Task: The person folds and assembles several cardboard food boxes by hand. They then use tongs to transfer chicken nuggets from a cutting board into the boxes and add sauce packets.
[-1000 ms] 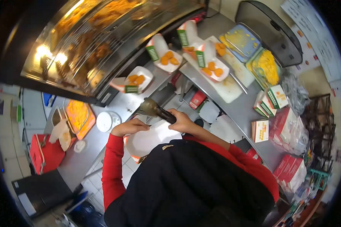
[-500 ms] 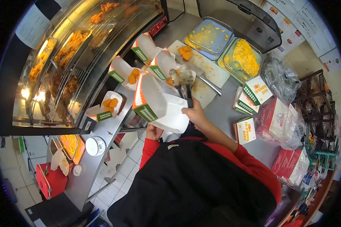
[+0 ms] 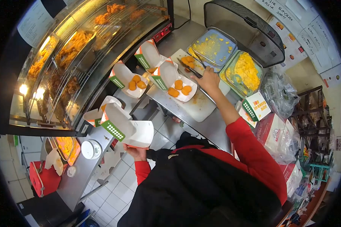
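Note:
My left hand point(image 3: 137, 152) grips an opened paper food box point(image 3: 142, 132) from below. Its white inside faces up with no food in it. My right hand point(image 3: 209, 80) is closed round dark tongs point(image 3: 195, 72), reaching over the white cutting board point(image 3: 204, 108). The tongs' tips are beside the breaded nuggets point(image 3: 187, 60) at the board's far end. Closer to me, another open box point(image 3: 166, 77) holds 3 nuggets point(image 3: 178, 84). Left of it, a second box point(image 3: 121, 73) contains nuggets point(image 3: 137, 81). A further box point(image 3: 147, 55) stands behind, partly hidden.
A lit warming cabinet point(image 3: 98, 56) with fried chicken fills the left. Behind the board are a blue tray point(image 3: 214, 39) and a container of yellow slices point(image 3: 243, 70). Folded boxes point(image 3: 255, 106) and plastic-wrapped packs point(image 3: 272, 126) lie right. A round scale point(image 3: 91, 149) stands lower left.
My left hand has carried the empty box left and down. My right hand has moved up and away with the tongs, to the nuggets on the board. Three nuggets now show in the middle box.

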Action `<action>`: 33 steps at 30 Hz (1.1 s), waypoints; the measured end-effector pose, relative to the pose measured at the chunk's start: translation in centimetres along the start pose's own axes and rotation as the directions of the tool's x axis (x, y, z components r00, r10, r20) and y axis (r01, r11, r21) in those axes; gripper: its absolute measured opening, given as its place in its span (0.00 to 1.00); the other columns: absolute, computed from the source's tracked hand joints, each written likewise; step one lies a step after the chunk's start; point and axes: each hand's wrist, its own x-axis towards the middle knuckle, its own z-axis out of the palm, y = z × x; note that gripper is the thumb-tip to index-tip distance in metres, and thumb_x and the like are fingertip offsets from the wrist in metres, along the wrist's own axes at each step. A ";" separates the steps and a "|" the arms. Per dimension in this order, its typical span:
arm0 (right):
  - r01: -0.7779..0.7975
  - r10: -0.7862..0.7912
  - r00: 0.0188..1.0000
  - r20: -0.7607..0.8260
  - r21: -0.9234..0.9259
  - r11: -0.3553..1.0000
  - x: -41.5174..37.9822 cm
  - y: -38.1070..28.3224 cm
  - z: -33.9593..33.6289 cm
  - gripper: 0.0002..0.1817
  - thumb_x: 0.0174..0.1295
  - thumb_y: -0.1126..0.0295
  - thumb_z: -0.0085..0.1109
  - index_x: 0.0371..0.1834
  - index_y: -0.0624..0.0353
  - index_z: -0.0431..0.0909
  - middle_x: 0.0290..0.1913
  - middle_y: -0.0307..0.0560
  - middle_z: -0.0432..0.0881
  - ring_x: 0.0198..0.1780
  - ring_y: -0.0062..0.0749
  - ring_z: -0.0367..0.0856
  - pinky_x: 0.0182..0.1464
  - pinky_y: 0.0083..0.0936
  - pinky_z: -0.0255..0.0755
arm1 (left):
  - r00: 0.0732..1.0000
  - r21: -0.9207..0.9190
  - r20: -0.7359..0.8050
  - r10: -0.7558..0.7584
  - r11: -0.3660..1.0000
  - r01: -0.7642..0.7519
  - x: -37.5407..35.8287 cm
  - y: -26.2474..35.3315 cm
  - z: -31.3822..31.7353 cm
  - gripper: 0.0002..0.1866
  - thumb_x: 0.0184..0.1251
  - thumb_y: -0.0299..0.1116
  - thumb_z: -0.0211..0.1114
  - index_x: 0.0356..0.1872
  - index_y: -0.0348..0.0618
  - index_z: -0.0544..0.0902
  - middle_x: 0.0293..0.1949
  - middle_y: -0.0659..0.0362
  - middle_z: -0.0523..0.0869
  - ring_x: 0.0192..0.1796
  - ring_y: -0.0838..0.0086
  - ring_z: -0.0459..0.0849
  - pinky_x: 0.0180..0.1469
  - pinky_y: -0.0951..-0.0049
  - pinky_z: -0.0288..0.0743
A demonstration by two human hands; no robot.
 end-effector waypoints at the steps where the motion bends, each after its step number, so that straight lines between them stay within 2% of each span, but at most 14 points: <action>1: 0.021 -0.022 0.999 -0.025 -0.051 0.998 0.2 0.2 1.4 0.47 0.42 0.33 0.63 0.45 0.72 0.70 0.39 0.59 0.77 0.36 0.46 0.82 0.32 0.35 0.78 | 1.000 -0.006 0.011 0.002 1.000 -0.002 -0.2 0.6 0.8 0.41 0.52 0.59 0.60 0.67 0.54 0.62 0.65 0.58 0.67 0.66 0.57 0.66 0.65 0.46 0.62; 2: 0.022 -0.023 1.000 -0.012 -0.079 0.997 0.3 0.2 2.2 0.47 0.42 0.32 0.63 0.45 0.73 0.69 0.39 0.58 0.77 0.36 0.44 0.83 0.31 0.34 0.78 | 1.000 -0.011 0.021 0.006 1.000 -0.006 -0.4 1.2 1.8 0.40 0.53 0.58 0.60 0.67 0.54 0.62 0.65 0.58 0.67 0.66 0.57 0.66 0.65 0.46 0.62; 3: 0.024 -0.024 1.000 0.002 -0.106 0.994 0.5 0.3 2.9 0.48 0.42 0.32 0.62 0.45 0.73 0.69 0.39 0.57 0.77 0.36 0.42 0.83 0.30 0.33 0.78 | 0.996 0.018 -0.022 0.086 0.996 -0.086 -0.5 1.4 2.6 0.44 0.54 0.59 0.60 0.69 0.47 0.57 0.67 0.53 0.63 0.68 0.55 0.63 0.66 0.46 0.61; 6: 0.034 -0.032 0.999 0.013 -0.185 0.982 0.8 -0.1 3.7 0.47 0.44 0.31 0.60 0.45 0.72 0.69 0.38 0.55 0.77 0.35 0.38 0.82 0.28 0.29 0.77 | 0.997 -0.037 0.001 0.081 0.996 -0.081 -0.2 1.7 1.7 0.44 0.54 0.58 0.60 0.69 0.48 0.56 0.68 0.53 0.63 0.68 0.55 0.63 0.67 0.47 0.60; 9: 0.029 -0.044 0.998 -0.053 -0.248 0.968 1.7 -0.2 4.4 0.43 0.48 0.33 0.58 0.46 0.68 0.69 0.38 0.53 0.77 0.33 0.36 0.82 0.27 0.28 0.77 | 0.997 -0.052 0.068 0.035 0.998 -0.032 0.0 1.5 1.8 0.40 0.53 0.58 0.60 0.67 0.54 0.62 0.66 0.57 0.67 0.67 0.57 0.65 0.66 0.45 0.60; 12: 0.013 -0.047 0.994 -0.101 -0.313 0.950 2.2 0.4 5.4 0.37 0.51 0.36 0.57 0.46 0.62 0.69 0.38 0.51 0.76 0.33 0.36 0.82 0.28 0.28 0.77 | 0.997 0.019 -0.055 0.052 0.998 -0.051 0.3 0.9 0.4 0.40 0.52 0.57 0.61 0.67 0.54 0.62 0.66 0.57 0.66 0.67 0.56 0.65 0.66 0.45 0.60; 13: 0.007 -0.047 0.993 -0.109 -0.336 0.942 2.3 0.7 5.6 0.35 0.53 0.38 0.57 0.47 0.60 0.69 0.38 0.50 0.76 0.33 0.36 0.81 0.29 0.28 0.77 | 0.998 0.000 -0.027 0.053 0.999 -0.053 0.3 0.8 0.0 0.38 0.54 0.56 0.61 0.65 0.52 0.64 0.64 0.57 0.68 0.66 0.58 0.66 0.66 0.47 0.61; 16: 0.052 -0.085 0.992 -0.095 -0.305 0.951 2.4 1.5 5.5 0.28 0.59 0.44 0.54 0.50 0.55 0.69 0.40 0.52 0.77 0.38 0.45 0.82 0.32 0.35 0.78 | 0.998 -0.045 0.036 0.041 0.998 -0.039 0.2 0.7 0.3 0.34 0.58 0.55 0.60 0.62 0.48 0.66 0.62 0.57 0.70 0.64 0.60 0.68 0.65 0.51 0.62; 22: 0.040 -0.060 0.994 -0.087 -0.219 0.975 2.7 2.5 5.1 0.21 0.62 0.51 0.52 0.48 0.55 0.70 0.41 0.53 0.78 0.39 0.45 0.82 0.34 0.37 0.78 | 0.997 -0.040 0.073 0.012 0.999 -0.009 0.9 0.3 0.4 0.35 0.59 0.55 0.58 0.64 0.48 0.65 0.62 0.57 0.70 0.64 0.60 0.68 0.65 0.51 0.62; 28: 0.029 -0.036 0.997 -0.061 -0.119 0.992 0.9 2.5 2.6 0.20 0.63 0.52 0.51 0.47 0.56 0.71 0.40 0.53 0.79 0.39 0.47 0.81 0.36 0.39 0.77 | 0.994 -0.059 0.081 -0.070 0.995 0.075 1.6 -0.5 1.2 0.36 0.58 0.55 0.60 0.64 0.48 0.65 0.63 0.58 0.70 0.65 0.60 0.68 0.66 0.53 0.60; 31: -0.014 0.016 0.992 -0.126 0.021 1.000 -1.2 2.2 0.6 0.20 0.63 0.53 0.53 0.46 0.58 0.73 0.41 0.53 0.81 0.39 0.45 0.82 0.37 0.36 0.76 | 0.993 -0.009 0.080 -0.091 0.996 0.092 2.1 -1.9 3.4 0.38 0.54 0.55 0.65 0.63 0.48 0.66 0.62 0.58 0.70 0.65 0.61 0.67 0.68 0.54 0.57; 33: -0.057 0.060 0.998 -0.008 0.213 0.975 -2.9 1.2 -2.8 0.22 0.60 0.52 0.56 0.47 0.58 0.74 0.40 0.53 0.81 0.38 0.44 0.82 0.37 0.35 0.75 | 0.986 -0.013 0.120 -0.117 0.993 0.120 2.5 -2.6 4.7 0.38 0.53 0.54 0.66 0.63 0.48 0.66 0.62 0.58 0.70 0.65 0.62 0.67 0.68 0.54 0.57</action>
